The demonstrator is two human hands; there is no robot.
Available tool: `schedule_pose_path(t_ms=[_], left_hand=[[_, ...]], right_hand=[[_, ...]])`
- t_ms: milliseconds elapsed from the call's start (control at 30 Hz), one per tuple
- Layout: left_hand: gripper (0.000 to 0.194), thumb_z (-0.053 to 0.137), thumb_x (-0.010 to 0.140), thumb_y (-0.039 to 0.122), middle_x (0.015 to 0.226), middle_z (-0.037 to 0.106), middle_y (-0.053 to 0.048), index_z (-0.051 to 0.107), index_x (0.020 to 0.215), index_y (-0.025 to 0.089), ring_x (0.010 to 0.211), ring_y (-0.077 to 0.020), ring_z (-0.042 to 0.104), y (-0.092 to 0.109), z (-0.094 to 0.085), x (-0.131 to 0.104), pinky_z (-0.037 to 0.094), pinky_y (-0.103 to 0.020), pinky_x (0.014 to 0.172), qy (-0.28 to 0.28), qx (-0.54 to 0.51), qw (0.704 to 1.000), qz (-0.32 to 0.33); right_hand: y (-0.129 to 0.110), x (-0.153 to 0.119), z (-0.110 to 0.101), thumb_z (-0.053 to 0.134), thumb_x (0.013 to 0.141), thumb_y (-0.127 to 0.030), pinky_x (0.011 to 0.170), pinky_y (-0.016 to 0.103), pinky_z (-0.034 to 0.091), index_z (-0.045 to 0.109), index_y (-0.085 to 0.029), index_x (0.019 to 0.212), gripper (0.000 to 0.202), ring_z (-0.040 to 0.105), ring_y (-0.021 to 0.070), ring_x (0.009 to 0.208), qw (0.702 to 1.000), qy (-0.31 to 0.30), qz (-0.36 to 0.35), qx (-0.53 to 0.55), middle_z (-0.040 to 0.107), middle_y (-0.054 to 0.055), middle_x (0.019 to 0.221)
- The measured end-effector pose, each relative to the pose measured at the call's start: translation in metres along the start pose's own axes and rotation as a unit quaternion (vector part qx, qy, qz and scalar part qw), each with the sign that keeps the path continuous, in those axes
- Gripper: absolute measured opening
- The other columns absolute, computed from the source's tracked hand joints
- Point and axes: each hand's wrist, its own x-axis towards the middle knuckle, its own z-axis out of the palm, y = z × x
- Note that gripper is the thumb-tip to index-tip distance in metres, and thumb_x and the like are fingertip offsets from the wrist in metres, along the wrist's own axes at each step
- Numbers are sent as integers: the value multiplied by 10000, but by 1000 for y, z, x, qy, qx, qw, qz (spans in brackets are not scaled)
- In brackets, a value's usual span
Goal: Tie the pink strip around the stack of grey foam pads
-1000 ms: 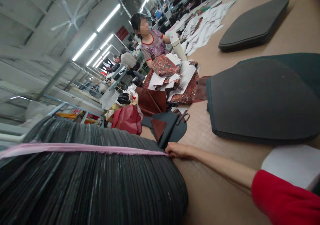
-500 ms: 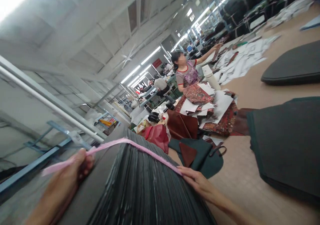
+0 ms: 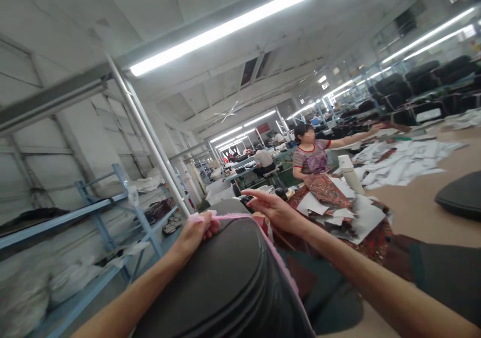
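A thick stack of dark grey, round-cornered pieces (image 3: 210,278) fills the lower middle. Over its far edge and down its right side runs a pink strip (image 3: 280,260). My left hand (image 3: 197,235) is closed on one end of the strip at the stack's far left corner. Above the far right corner, my right hand (image 3: 272,210) is held with its fingers stretched out and apart, near the strip but holding nothing.
A person (image 3: 313,152) stands behind patterned red fabric and white sheets (image 3: 370,220), one arm stretched right. A pale bottle (image 3: 349,174) is beside them. Blue shelving (image 3: 99,213) stands left. Dark padded pieces (image 3: 460,195) lie on the brown table (image 3: 417,198).
The view has turned and levelled. My right hand has left the strip on the stack's side and moved up to the far corner, fingers opened. My left hand still grips the strip.
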Motion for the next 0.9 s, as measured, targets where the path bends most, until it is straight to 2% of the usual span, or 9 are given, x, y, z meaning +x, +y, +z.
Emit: schedule_pose_path(t_ms=[100,167,233,300,367,467,533,700,900], left_hand=[[482,398,791,580,614,573,-12,593,663,159,557,-130,476,-7,-5,-2,382,-251,536,-31,-32,999,13],[463,371,805,554,620,550,-8,571,659,163,566,-135,466,-12,-8,-2,380,-262,560,-45,-44,997,44],[436,346,817,516,618,533,-7,548,650,168,573,-140,459,-16,-11,-2,379,-272,581,-51,-50,995,72],[415,325,827,484,623,530,-7,536,652,171,574,-140,457,-20,-13,-3,377,-274,588,-58,-57,993,84],[404,304,837,463,625,525,-3,523,657,176,574,-137,454,-24,-15,-3,375,-270,588,-63,-69,991,99],[401,291,846,456,634,515,0,500,639,183,589,-134,450,-30,-16,-4,370,-263,589,-63,-83,985,135],[407,305,848,463,641,519,-2,508,639,179,592,-133,448,-31,-16,-5,368,-262,586,-60,-99,984,132],[406,351,844,475,639,525,-4,547,671,165,586,-127,449,-24,-14,-8,370,-257,585,-52,-157,984,61],[413,383,827,515,629,514,7,523,637,177,595,-127,449,-20,-11,-4,368,-256,590,-9,-174,984,46]], right_hand=[[-30,44,23,449,797,-162,797,285,459,545,-157,1219,432,603,154,871,985,-147,-46,-77,657,48,997],[-35,63,40,445,762,-92,774,265,458,581,-141,1177,440,605,148,840,959,-248,-42,-130,670,41,952],[-32,74,52,446,752,-78,747,250,462,582,-137,1173,446,609,142,819,943,-299,-21,-145,678,40,944],[-28,75,58,482,773,-140,754,252,464,530,-137,1226,455,609,146,863,955,-267,8,-126,660,61,1038],[-28,68,59,508,813,-285,781,268,464,479,-133,1264,477,601,162,929,968,-228,38,-97,634,87,1107],[-41,53,58,521,802,-494,815,297,452,507,-167,1234,542,589,193,975,957,-257,47,-127,634,75,1105],[-53,43,58,578,739,-559,829,318,438,516,-200,1234,615,581,219,985,943,-268,45,-192,626,63,1124],[-62,36,58,577,715,-603,788,313,430,598,-218,1124,561,600,229,916,925,-269,76,-256,663,43,1027],[-50,35,56,597,704,-595,840,330,425,576,-225,1183,606,591,243,977,935,-235,80,-254,653,57,1087]])
